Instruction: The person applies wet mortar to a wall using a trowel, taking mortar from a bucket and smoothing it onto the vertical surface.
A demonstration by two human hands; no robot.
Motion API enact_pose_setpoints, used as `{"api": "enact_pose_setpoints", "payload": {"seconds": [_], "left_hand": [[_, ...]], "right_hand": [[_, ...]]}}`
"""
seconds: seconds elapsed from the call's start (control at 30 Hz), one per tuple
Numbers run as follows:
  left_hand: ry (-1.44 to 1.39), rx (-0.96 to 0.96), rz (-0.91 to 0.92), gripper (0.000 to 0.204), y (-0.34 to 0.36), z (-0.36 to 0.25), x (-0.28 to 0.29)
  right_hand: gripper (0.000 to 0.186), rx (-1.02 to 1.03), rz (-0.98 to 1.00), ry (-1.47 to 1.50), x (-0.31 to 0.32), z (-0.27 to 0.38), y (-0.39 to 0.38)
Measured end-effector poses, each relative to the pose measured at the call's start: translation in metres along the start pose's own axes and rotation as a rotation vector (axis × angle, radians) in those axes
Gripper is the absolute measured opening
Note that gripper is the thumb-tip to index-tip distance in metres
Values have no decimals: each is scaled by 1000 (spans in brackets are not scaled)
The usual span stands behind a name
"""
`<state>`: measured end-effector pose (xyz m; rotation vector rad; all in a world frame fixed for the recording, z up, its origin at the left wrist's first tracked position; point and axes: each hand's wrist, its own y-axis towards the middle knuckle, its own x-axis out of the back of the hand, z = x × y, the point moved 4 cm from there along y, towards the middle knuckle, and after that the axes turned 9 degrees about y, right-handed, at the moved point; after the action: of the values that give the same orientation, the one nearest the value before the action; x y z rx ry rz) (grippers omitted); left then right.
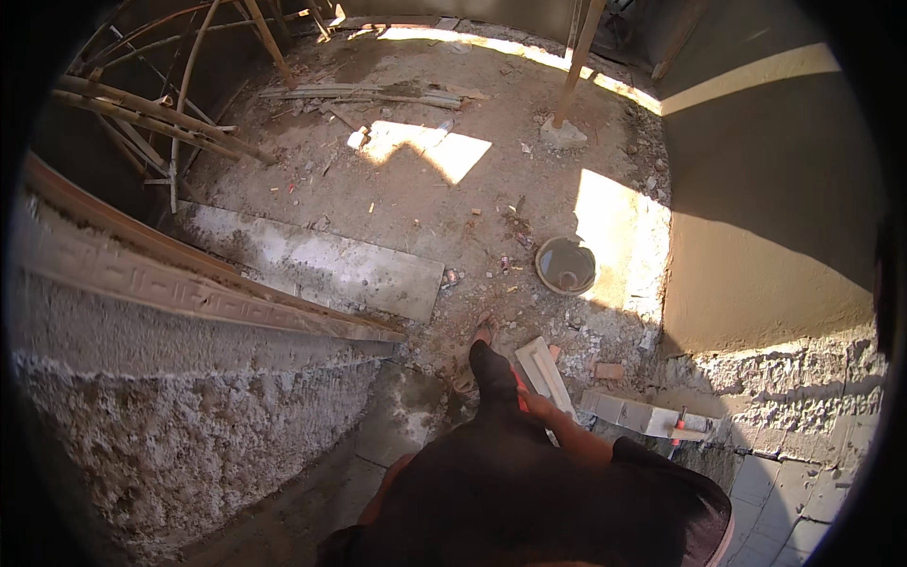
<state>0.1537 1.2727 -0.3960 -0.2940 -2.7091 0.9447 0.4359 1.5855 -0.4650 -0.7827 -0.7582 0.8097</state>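
My right hand is low in front of my body, beside the red stripe on my dark trouser leg. Its fingers are too small and shaded to make out. Beyond the wrist, partly covered by my forearm, is a long pale board with a raised inner strip; whether the hand touches it I cannot tell. Only a bit of my left arm shows at the left of my dark shirt, and its hand is hidden. A red-handled tool lies on a pale block ledge to the right.
A round bucket of grey liquid stands ahead on the rubble-strewn floor. A whitish flat panel lies at the left, beyond a rough wall. Wooden poles lean far left, and one upright post stands at the back.
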Motion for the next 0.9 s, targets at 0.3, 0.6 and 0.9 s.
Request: {"api": "enact_pose_setpoints", "payload": {"seconds": [0.3, 0.6, 0.9], "left_hand": [[-305, 263, -448, 56, 233, -213, 211], [-410, 460, -189, 78, 386, -274, 342], [490, -119, 173, 66, 629, -255, 459]], "right_hand": [[37, 120, 38, -398, 176, 121, 13], [32, 80, -19, 286, 289, 262, 93], [33, -143, -238, 679, 429, 308, 245]]}}
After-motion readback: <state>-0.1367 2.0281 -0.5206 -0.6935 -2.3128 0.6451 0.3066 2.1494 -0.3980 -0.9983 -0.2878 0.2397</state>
